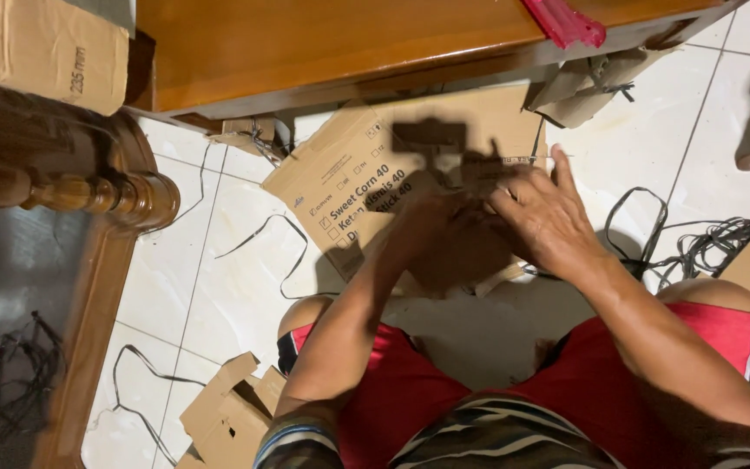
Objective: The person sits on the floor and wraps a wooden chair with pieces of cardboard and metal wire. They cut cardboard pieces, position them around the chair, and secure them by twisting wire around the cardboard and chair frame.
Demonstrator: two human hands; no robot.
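Observation:
A flattened brown cardboard box [353,174] with printed checkboxes lies on the white tiled floor in front of me. Both hands rest on its lower right part. My left hand [431,221] sits in shadow, fingers curled on a folded cardboard piece [462,256]. My right hand [544,217] presses down beside it, fingers spread toward the top edge. Whether either hand truly grips the cardboard is unclear in the shadow. My knees in red shorts frame the spot.
A wooden furniture panel [305,52] spans the top, with a red strip [566,22] on it. A carved wooden post [88,191] stands left. Black plastic straps [696,243] and cardboard scraps [227,408] litter the floor. Another carton [36,48] is top left.

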